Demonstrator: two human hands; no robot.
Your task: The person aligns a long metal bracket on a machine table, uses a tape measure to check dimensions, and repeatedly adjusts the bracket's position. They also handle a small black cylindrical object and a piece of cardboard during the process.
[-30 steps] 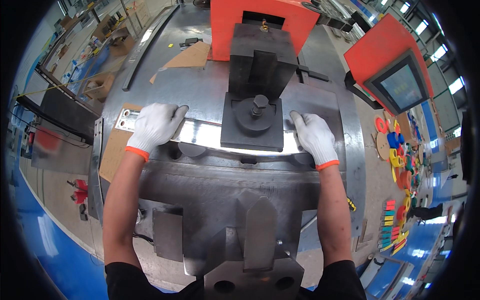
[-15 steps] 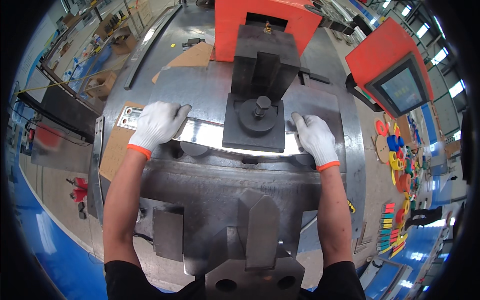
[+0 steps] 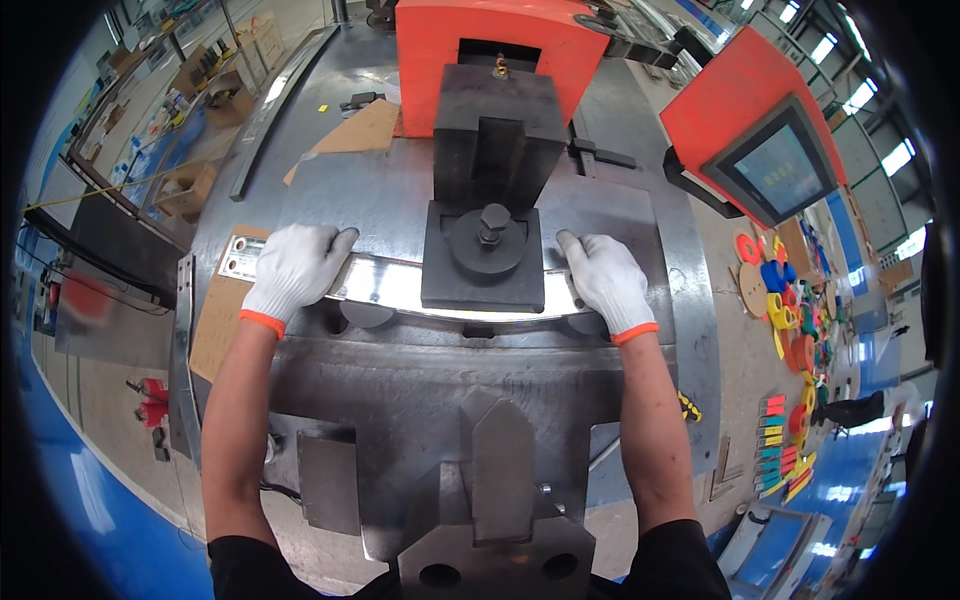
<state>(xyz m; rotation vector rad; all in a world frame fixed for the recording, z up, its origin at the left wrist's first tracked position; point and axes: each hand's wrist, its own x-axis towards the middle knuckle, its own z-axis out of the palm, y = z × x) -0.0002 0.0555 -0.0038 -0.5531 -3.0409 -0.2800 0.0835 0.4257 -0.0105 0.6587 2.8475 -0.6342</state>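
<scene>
A long shiny metal bar (image 3: 385,282) runs across the steel bed of a machine, with round holes in its left end. My left hand (image 3: 298,268), in a white knitted glove with an orange cuff, is closed round the bar near that end. My right hand (image 3: 606,282), gloved alike, is closed on the bar's right part and hides its right end. Between my hands, the dark press head (image 3: 482,258) with a bolt on top covers the bar's middle; whether it touches the bar cannot be told. Dark rounded supports (image 3: 367,317) show along the bar's near edge.
Behind the press head rises an orange machine body (image 3: 425,60). A control screen (image 3: 775,165) in an orange housing stands at right. Cardboard (image 3: 215,330) lies left of the bar. A pointed steel block (image 3: 503,470) stands close in front of me. Coloured rolls (image 3: 780,300) lie on the right.
My view has shifted slightly, so the whole scene sits a little further left and lower. Both hands keep their places on the bar, and the bar shows no clear movement.
</scene>
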